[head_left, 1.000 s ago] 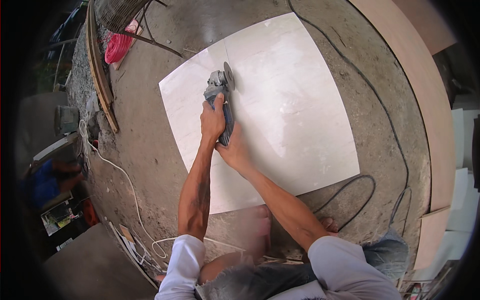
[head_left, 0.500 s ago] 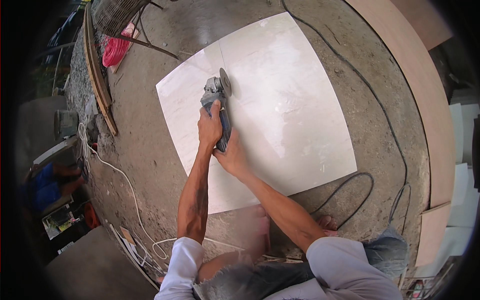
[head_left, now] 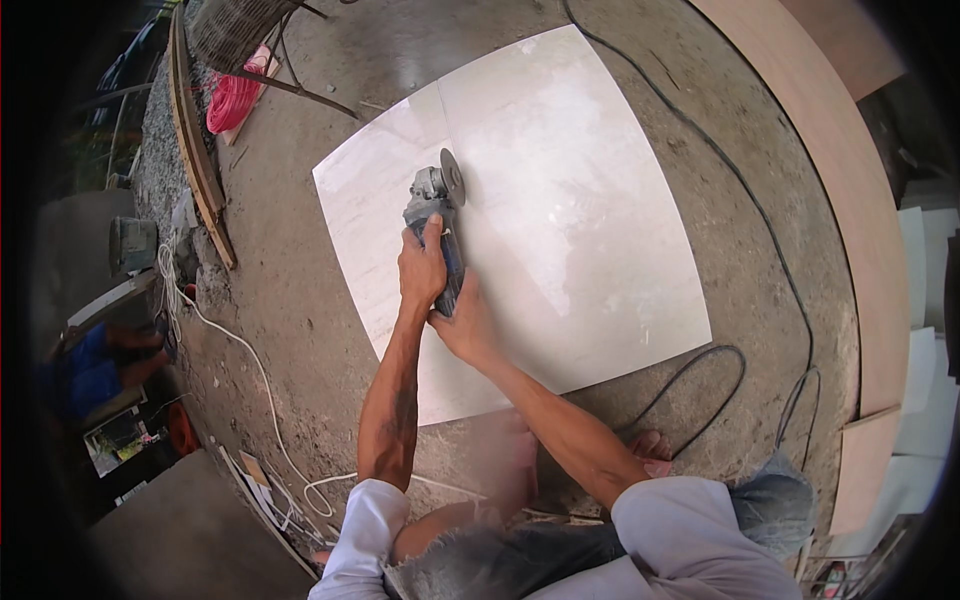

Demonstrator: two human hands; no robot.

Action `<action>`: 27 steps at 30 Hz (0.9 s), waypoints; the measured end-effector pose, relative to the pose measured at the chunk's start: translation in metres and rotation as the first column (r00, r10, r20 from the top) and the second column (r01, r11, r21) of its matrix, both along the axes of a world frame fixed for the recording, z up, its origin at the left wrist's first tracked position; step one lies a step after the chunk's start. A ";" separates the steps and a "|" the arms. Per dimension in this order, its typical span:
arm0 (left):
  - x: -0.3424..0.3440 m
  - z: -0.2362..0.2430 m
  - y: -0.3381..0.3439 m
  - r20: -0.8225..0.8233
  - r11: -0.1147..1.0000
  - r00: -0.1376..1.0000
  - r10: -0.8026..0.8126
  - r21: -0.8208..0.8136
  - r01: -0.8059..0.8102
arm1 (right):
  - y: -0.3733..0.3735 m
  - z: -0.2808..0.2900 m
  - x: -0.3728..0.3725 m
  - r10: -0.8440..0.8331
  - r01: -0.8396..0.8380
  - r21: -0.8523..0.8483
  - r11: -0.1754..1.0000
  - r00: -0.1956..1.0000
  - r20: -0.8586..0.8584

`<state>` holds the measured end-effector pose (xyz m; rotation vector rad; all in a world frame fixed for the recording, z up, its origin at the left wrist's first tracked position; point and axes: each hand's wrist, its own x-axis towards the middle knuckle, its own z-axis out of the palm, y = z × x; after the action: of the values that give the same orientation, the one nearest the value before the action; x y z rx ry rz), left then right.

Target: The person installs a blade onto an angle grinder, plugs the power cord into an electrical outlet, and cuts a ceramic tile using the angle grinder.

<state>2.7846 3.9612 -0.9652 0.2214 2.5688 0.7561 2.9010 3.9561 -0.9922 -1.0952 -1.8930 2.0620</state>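
Observation:
Both my hands hold a dark angle grinder (head_left: pixel 428 208) with a grey head and a round cutting disc (head_left: pixel 452 178) on its right side. My left hand (head_left: pixel 423 265) wraps round the body just behind the head, thumb on top. Around the rear end of the tool my right hand (head_left: pixel 468 322) is closed. Under the grinder lies a large, pale, glossy tile (head_left: pixel 590 250) on the ground. A thin line (head_left: pixel 441 105) runs from its far edge toward the disc. Whether the disc touches the tile I cannot tell.
A black cable (head_left: pixel 745 185) curves over the concrete floor on the right, beside a long wooden board (head_left: pixel 850 220). At far left are a wicker chair (head_left: pixel 235 35), a pink coil (head_left: pixel 232 103) and wooden planks (head_left: pixel 195 150). A white cord (head_left: pixel 262 375) and another person's legs (head_left: pixel 135 365) show at left.
The grinder has moved a little toward me along the tile, with both hands still on it. Dust or a faint line shows beyond the disc as before.

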 end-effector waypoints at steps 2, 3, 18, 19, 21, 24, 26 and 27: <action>0.002 0.001 -0.002 -0.016 1.000 1.000 -0.003 0.017 0.004 | -0.002 0.000 0.001 0.019 -0.017 -0.040 0.999 0.999 0.047; 0.004 0.002 -0.002 -0.008 1.000 1.000 0.004 0.005 -0.004 | -0.003 -0.001 0.002 -0.015 0.015 0.005 1.000 1.000 0.001; 0.019 0.001 -0.013 -0.015 1.000 1.000 0.011 -0.022 -0.011 | -0.016 -0.005 0.017 -0.007 0.009 0.053 0.999 0.999 -0.039; 0.019 0.001 -0.013 0.019 0.996 0.999 0.049 -0.069 -0.048 | -0.016 -0.005 0.017 -0.006 0.007 0.046 0.999 0.999 -0.033; 0.018 0.002 -0.011 -0.025 1.000 1.000 0.013 -0.013 -0.013 | -0.016 -0.006 0.016 -0.002 0.003 0.041 0.999 1.000 -0.028; 0.013 0.003 -0.005 -0.012 1.000 1.000 0.017 -0.013 -0.017 | -0.011 -0.008 0.012 -0.003 0.006 0.077 0.997 0.999 -0.033; 0.007 0.003 0.000 0.007 0.999 1.000 0.026 -0.019 -0.026 | -0.006 -0.009 0.006 0.003 0.003 0.112 0.994 0.999 -0.051; 0.003 0.003 0.003 0.008 1.000 1.000 0.026 -0.008 -0.026 | -0.003 -0.009 0.003 0.006 0.000 0.111 0.994 0.999 -0.052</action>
<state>2.7876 3.9638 -0.9619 0.1819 2.5711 0.7543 2.9036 3.9530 -1.0012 -1.0032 -1.9590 1.9403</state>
